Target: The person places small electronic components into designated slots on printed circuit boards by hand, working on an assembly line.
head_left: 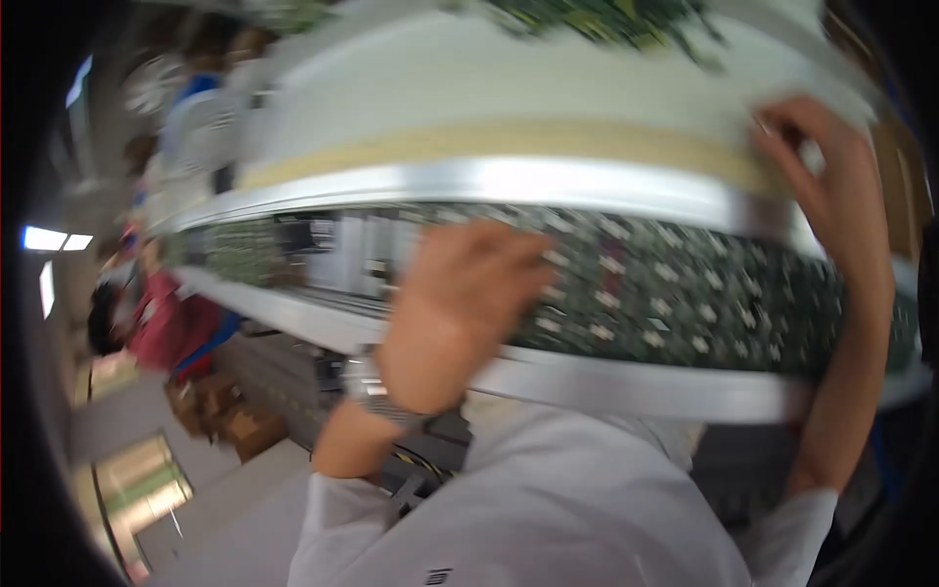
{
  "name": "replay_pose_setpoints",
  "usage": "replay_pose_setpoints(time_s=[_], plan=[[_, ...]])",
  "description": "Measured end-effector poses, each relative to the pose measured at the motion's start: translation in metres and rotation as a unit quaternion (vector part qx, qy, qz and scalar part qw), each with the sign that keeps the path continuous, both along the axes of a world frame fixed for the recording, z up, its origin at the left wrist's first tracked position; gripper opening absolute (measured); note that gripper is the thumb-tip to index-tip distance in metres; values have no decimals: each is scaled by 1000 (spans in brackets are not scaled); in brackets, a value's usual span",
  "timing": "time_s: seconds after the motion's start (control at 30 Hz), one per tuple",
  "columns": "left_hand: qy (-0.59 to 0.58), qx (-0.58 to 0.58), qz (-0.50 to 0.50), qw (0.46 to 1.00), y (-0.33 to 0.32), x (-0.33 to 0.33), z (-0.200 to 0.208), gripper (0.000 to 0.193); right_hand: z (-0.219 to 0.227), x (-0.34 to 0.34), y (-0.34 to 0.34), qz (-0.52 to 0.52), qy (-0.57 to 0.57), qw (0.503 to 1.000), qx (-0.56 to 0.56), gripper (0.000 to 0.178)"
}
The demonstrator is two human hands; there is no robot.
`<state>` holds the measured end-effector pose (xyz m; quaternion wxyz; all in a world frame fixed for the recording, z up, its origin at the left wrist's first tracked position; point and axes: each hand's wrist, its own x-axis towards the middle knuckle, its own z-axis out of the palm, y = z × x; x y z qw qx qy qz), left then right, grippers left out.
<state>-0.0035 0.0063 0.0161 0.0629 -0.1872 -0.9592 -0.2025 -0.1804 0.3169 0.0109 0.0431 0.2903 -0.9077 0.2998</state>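
Observation:
My left hand [455, 313], with a metal-banded watch [370, 383] at its wrist, is over the dark green surface [675, 293] in the long metal-edged channel. Many small whitish pieces are scattered across that surface. The fingers of this hand bend downward and are smeared by motion, so I cannot tell whether they grip anything. Farther right, my right hand [831, 166] is raised over the pale worktop beyond the channel. Its thumb and forefinger come together at the tips. A small light spot shows there, too blurred to name.
Silver rails [626, 383] border the channel, which runs off to the far left past a grey-white section [357, 254]. A green and yellow bundle [606, 20] lies on the far worktop. A person in a red top [181, 323] is at the left, near cardboard boxes [245, 430] on the floor.

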Motion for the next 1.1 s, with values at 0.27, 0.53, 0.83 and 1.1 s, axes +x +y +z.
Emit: replay_pose_setpoints(time_s=[0.27,0.53,0.83,1.1], plan=[[42,36,273,960,-33,31,-17,31,-9,9,19,-41,-170,981,-88,12],[-5,81,293,953,-26,38,-18,45,15,18,16,13,-198,966,-165,15],[-12,133,158,978,-11,22,-12,36,49,58,15,39,-255,956,-140,26],[-109,69,50,990,10,-34,19,24,34,87,55,-6,-191,980,-62,25]])
